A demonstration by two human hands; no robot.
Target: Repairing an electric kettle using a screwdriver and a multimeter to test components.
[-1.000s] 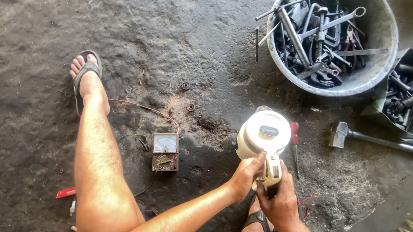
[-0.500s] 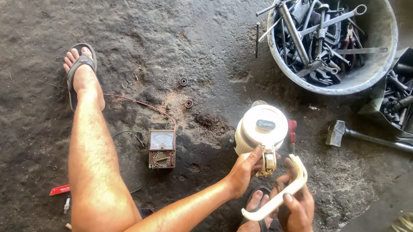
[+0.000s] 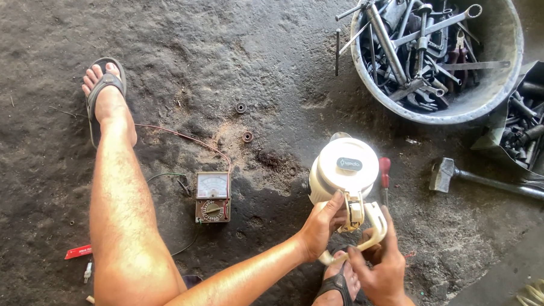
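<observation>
A person sat on a rough, dark concrete floor (image 3: pixel 220 46), one bare leg stretched out to the left with a flip-flop (image 3: pixel 101 92) on the foot. At upper right stood a large grey tub (image 3: pixel 504 72) heaped with wrenches and other steel tools, and beside it a dark tray (image 3: pixel 539 119) of sockets and bolts. A white electric kettle (image 3: pixel 345 168) stood on the floor just ahead of the hands, its lid facing up. The left hand (image 3: pixel 319 224) was clamped on the kettle's lower side where the handle mount showed. The right hand (image 3: pixel 378 267) was closed around the loose white handle piece (image 3: pixel 371 231), held just beside the kettle's body. A hammer (image 3: pixel 490 181) lay to the right, well apart from the hands. An analogue multimeter (image 3: pixel 212 197) sat between the leg and the kettle, a thin red wire (image 3: pixel 181 137) trailing from it. A red-handled screwdriver (image 3: pixel 385 170) lay just beside the kettle. Two small round washers (image 3: pixel 244 122) rested further up the floor.
</observation>
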